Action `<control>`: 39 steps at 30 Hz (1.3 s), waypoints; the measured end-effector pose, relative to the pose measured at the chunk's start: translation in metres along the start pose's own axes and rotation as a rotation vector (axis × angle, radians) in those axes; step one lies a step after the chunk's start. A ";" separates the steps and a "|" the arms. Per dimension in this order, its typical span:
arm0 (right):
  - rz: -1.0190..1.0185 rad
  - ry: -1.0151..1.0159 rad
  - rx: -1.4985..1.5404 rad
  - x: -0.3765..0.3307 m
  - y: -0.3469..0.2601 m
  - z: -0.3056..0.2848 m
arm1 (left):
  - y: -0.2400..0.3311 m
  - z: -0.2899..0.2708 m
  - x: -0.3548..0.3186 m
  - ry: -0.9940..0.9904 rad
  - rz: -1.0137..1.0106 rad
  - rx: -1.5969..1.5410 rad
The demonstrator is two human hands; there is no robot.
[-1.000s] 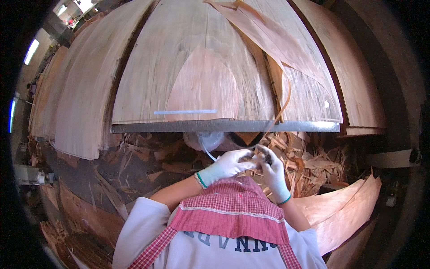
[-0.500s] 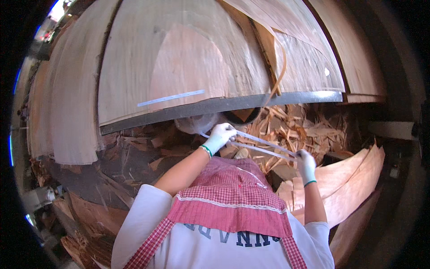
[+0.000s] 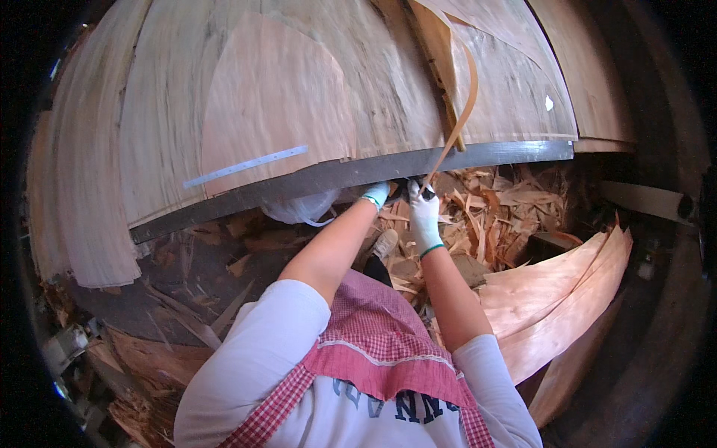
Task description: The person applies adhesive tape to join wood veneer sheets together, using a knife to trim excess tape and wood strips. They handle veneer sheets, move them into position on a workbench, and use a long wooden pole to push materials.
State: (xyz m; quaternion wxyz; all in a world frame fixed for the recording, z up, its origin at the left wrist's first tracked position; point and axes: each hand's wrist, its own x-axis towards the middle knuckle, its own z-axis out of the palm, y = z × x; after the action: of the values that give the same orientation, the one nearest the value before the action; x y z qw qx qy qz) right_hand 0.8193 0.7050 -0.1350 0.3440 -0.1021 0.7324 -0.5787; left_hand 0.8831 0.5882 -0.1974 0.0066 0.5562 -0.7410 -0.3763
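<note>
My left hand (image 3: 377, 194), in a white glove with a green cuff, reaches under the dark metal edge (image 3: 328, 178) of the worktable; its fingers are hidden there. Just right of it, my gloved right hand (image 3: 424, 220) is raised to the same edge with its fingers curled. Something dark is at those fingertips, too small to make out. A thin curling strip of wood veneer (image 3: 469, 97) hangs over the edge down to the right hand. On the table lie wide veneer sheets (image 3: 276, 97) and a pale ruler-like strip (image 3: 246, 166). The white band is out of sight.
A clear plastic bag (image 3: 299, 207) hangs below the edge, left of my left hand. Veneer scraps (image 3: 478, 216) litter the floor. Bent veneer sheets (image 3: 560, 291) lean at the right, near a pale pipe-like bar (image 3: 646, 201). My shoe (image 3: 386, 243) shows below.
Both hands have moved forward to the table edge and closer together, the right one also leftward. The white band stretched between them is no longer visible. The view has shifted slightly.
</note>
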 end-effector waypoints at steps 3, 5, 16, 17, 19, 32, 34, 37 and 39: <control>-0.307 0.027 -0.241 0.009 0.015 0.012 | -0.019 -0.014 -0.011 0.187 0.232 -0.016; -0.227 0.006 -0.220 0.018 0.031 0.007 | -0.061 -0.052 -0.040 0.582 0.603 0.041; -0.408 -0.385 -0.469 0.009 0.019 0.016 | -0.395 -0.540 -0.415 1.191 -0.868 0.451; -0.471 -0.475 -0.558 0.001 0.024 0.024 | -0.403 -0.535 -0.424 1.198 -0.762 0.440; -0.572 -0.697 -0.704 -0.023 0.018 0.049 | -0.436 -0.497 -0.423 0.995 -0.593 0.502; -0.117 -1.157 -0.404 -0.115 -0.194 0.130 | -0.078 -0.342 -0.197 0.411 0.143 -0.744; -0.272 -1.141 -0.557 -0.098 -0.204 0.109 | -0.084 -0.327 -0.189 0.346 0.086 -0.825; -0.418 -1.135 -0.857 -0.051 -0.206 0.060 | -0.076 -0.274 -0.186 0.179 -0.087 -1.214; -0.359 -1.099 -0.942 -0.019 -0.212 0.032 | -0.063 -0.239 -0.176 0.271 -0.111 -1.197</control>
State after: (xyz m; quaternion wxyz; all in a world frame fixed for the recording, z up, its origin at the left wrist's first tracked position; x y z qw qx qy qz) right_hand 0.8003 0.6254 0.0638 0.4806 -0.6313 0.5974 -0.1163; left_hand 1.1045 0.5961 0.0101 0.3920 0.5365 -0.3637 -0.6529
